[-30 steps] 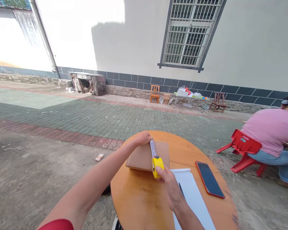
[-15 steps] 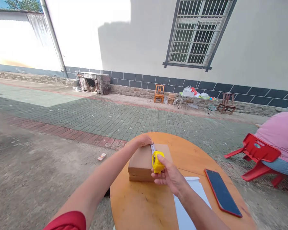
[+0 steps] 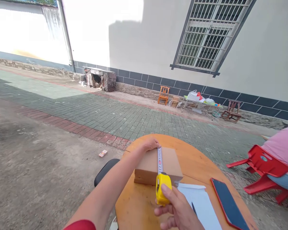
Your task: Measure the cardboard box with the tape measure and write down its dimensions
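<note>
A brown cardboard box [image 3: 169, 161] lies on the round wooden table [image 3: 136, 207]. At its far edge my left hand [image 3: 151, 144] is closed on the tip of the tape blade, which runs across the box top. My right hand [image 3: 174, 204] grips the yellow tape measure [image 3: 163, 188] just past the near edge of the box, thumb on its side and lower fingers partly spread. The blade [image 3: 160, 159] is stretched between both hands, its numbers showing. White paper [image 3: 204, 207] lies beside my right hand, with a dark pen [image 3: 194, 208] on it.
A phone with a red rim [image 3: 229, 203] lies at the table's right. A person in pink [image 3: 282, 147] sits on a red plastic chair [image 3: 266, 163] to the right. A dark seat [image 3: 107, 171] stands left of the table. Chairs and a loaded folding table [image 3: 201, 100] line the wall.
My right hand has drawn the tape measure toward me, so more blade shows across the box. My left hand stays at the far edge. The view has shifted and tilted slightly.
</note>
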`<state>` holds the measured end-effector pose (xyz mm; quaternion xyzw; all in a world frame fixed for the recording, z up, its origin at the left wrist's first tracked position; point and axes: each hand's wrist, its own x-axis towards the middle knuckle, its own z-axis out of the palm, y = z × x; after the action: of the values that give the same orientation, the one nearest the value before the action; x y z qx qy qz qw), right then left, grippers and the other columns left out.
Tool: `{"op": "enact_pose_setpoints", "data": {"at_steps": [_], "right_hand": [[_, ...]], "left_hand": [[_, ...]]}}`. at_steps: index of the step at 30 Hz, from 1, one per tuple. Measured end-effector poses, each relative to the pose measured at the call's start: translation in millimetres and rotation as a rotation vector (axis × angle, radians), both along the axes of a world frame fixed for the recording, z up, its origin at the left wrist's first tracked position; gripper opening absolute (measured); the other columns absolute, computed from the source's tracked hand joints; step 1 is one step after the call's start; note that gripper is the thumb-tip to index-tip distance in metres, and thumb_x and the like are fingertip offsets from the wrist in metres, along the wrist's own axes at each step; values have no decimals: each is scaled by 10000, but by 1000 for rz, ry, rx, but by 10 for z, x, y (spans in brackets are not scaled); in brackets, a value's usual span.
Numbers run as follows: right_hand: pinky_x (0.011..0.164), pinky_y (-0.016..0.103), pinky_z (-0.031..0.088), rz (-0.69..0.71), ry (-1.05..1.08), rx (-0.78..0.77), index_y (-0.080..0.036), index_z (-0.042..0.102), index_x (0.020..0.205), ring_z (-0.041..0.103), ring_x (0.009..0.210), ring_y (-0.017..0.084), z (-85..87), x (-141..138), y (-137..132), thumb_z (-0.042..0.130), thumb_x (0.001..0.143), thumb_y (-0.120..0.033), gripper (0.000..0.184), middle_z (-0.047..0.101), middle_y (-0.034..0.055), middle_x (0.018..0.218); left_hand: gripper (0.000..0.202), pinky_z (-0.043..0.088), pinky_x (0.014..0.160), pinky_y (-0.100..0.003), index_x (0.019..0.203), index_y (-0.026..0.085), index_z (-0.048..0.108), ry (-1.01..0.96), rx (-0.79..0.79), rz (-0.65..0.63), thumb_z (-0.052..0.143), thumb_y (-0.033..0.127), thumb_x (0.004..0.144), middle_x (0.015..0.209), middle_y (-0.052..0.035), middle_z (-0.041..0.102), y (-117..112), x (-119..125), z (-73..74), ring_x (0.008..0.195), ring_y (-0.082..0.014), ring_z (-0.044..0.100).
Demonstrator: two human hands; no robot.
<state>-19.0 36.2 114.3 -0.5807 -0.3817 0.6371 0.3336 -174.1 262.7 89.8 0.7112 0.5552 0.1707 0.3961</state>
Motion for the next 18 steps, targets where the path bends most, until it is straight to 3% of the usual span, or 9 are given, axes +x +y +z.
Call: {"op": "enact_pose_setpoints", "data": {"at_steps": [7, 18], "right_hand": [[358, 113, 281, 16, 55, -10, -144, 599, 987, 701, 593, 171, -269, 29, -145, 761, 560, -734, 746, 666, 59, 813], [393, 126, 297, 55, 66, -11, -152, 593, 993, 685, 645, 174, -313, 11, -170, 719, 559, -790, 782, 635, 46, 817]], "left_hand": [[337, 550, 836, -408, 1168, 153, 592, -10, 13, -6, 597, 385, 924, 1160, -71, 616, 16, -7, -22, 989, -217, 626], [322, 555, 820, -392, 1140, 152, 606, -34, 25, 20, 596, 390, 924, 1136, -59, 623, 12, -14, -36, 968, -217, 630]]}}
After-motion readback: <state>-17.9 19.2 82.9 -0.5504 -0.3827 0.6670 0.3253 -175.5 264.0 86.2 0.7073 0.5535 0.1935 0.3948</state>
